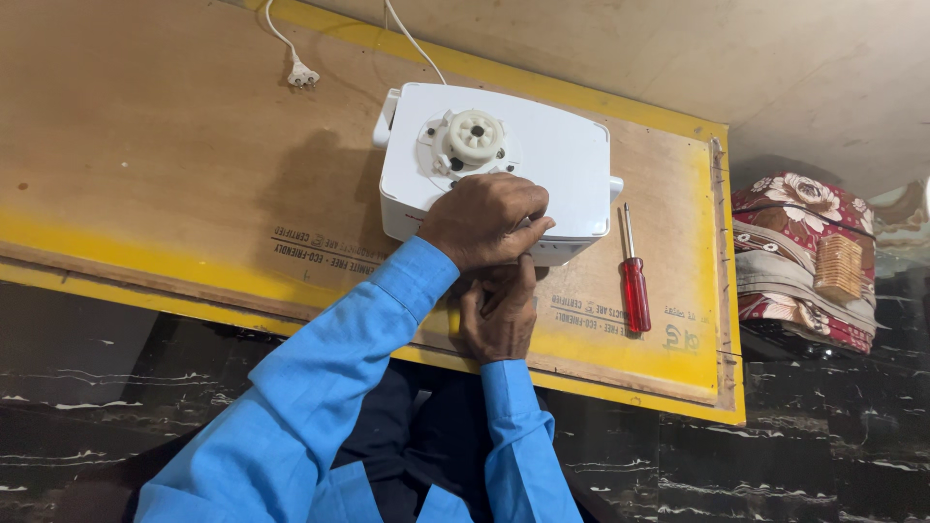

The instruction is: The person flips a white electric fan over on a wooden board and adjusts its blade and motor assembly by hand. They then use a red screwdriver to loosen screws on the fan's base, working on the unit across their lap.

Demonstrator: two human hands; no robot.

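Note:
A white appliance base (552, 155) with a round toothed coupler (475, 136) on top lies on a plywood board (145, 165). My left hand (481, 218) rests over its near top edge, fingers curled down and gripping the body. My right hand (499, 315) is just below it, at the front face of the base. Its fingers reach up under the left hand, and what they touch is hidden. Both arms wear blue sleeves.
A red-handled screwdriver (635, 291) lies on the board just right of the base. A white cord (417, 44) and a plug (302, 73) lie at the far side. The board has yellow edges. Folded patterned blankets (804, 261) sit at the right, above a black marble floor (823, 446).

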